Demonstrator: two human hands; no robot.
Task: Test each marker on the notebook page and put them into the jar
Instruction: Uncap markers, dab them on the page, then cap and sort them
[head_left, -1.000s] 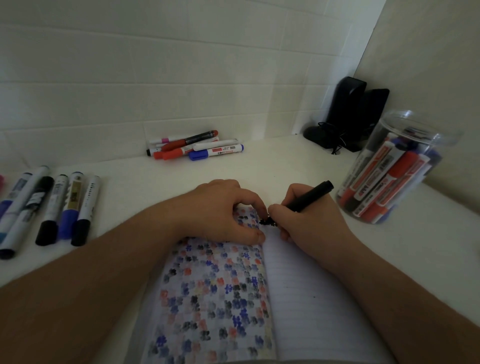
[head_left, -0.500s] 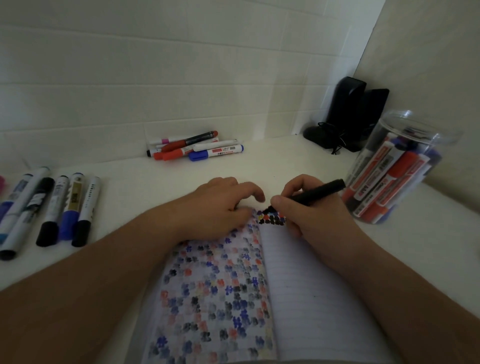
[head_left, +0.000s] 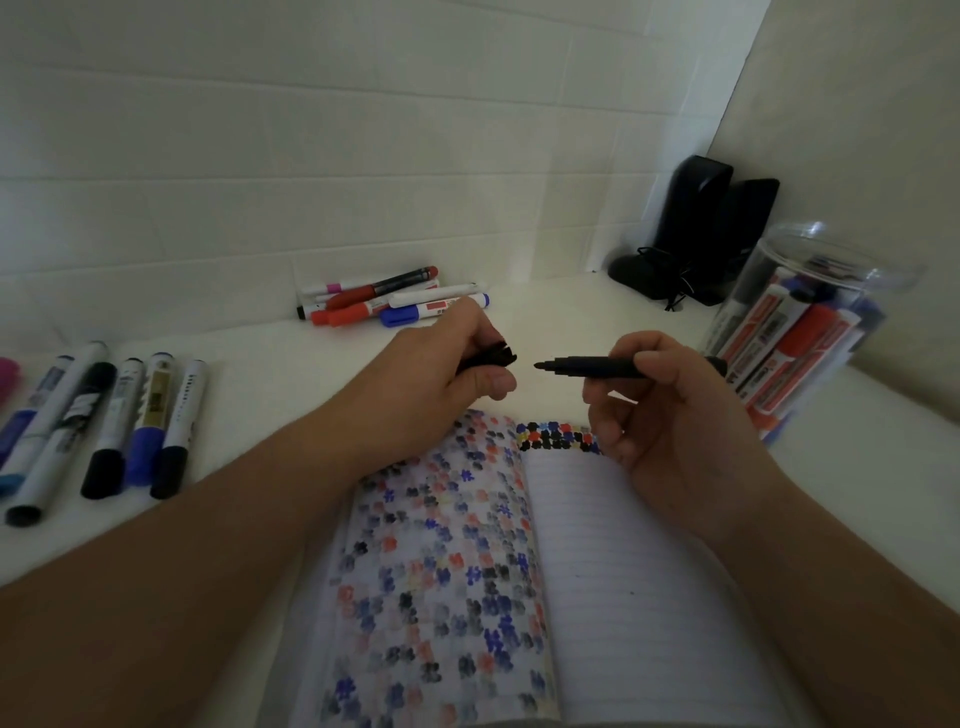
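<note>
My right hand (head_left: 675, 410) is raised above the top of the open notebook (head_left: 597, 571), its fingers (head_left: 652, 361) curled around a black marker (head_left: 597, 366) that lies level, its bare tip pointing left. My left hand (head_left: 441, 374) hangs just across from it, fingers closed around the black cap (head_left: 493, 357), whose open end faces the tip with a small gap between them. Below, the notebook lies flat on the white counter (head_left: 311, 353): the left page is covered with red, blue and black blotches, and the lined right page carries a row of dark marks (head_left: 556, 436) along its top edge. At the right the clear jar (head_left: 810, 332) stands on the counter with red, blue and black markers upright inside. A row of capped markers (head_left: 104, 426) lies at the far left, and a small heap of markers (head_left: 395, 301) rests against the tiled wall. Two black speakers (head_left: 711, 223) stand in the corner behind the jar.
</note>
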